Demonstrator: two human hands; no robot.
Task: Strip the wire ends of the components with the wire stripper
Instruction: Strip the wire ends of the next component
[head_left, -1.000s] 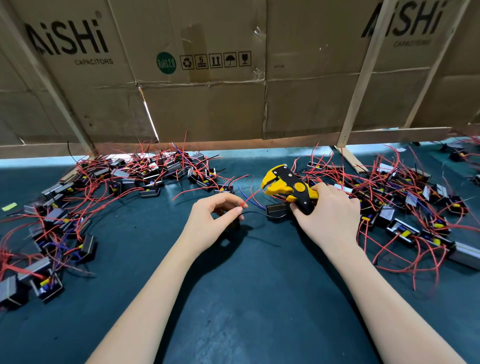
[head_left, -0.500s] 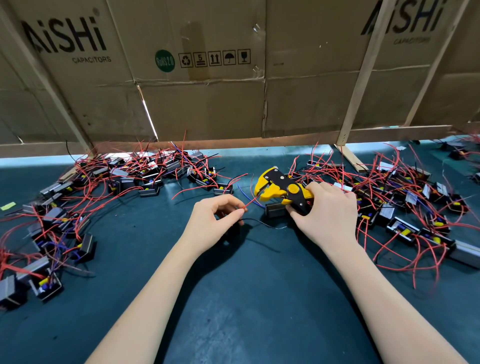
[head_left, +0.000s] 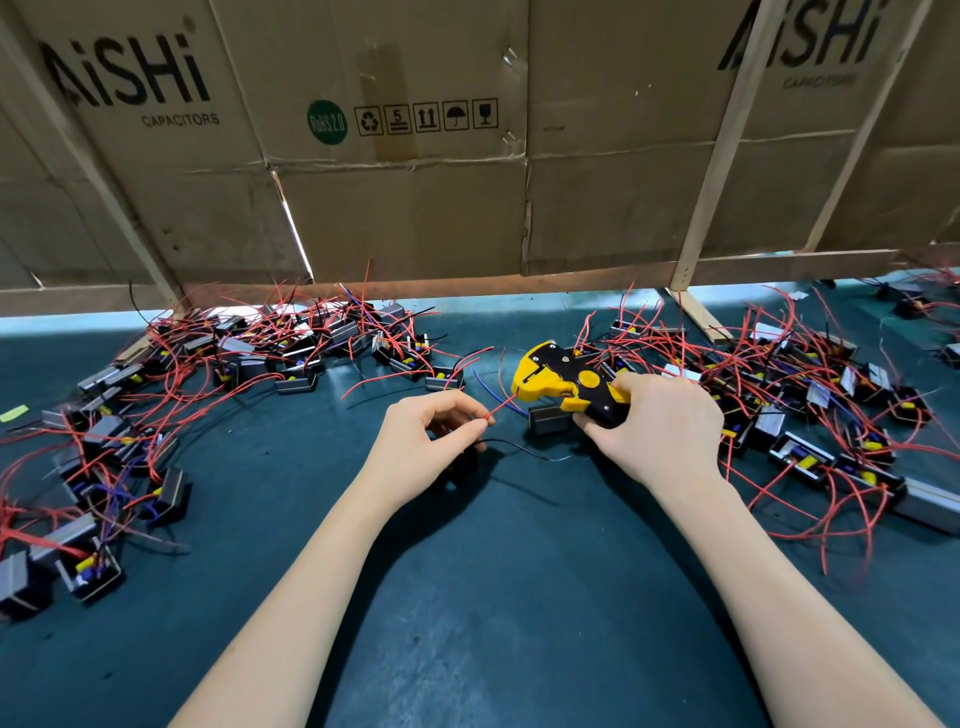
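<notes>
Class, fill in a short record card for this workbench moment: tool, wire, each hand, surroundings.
tool: yellow and black wire stripper, nose pointing left
wire: red wire running from the pinch to the stripper's nose
left hand: pinches the red wire
right hand: grips the stripper's handles
surroundings: piles of wired components on a dark green mat

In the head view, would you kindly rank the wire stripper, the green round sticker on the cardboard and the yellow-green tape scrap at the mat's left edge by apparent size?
1. wire stripper, held in the right hand
2. green sticker, farther away, so true size unsure
3. tape scrap
</notes>
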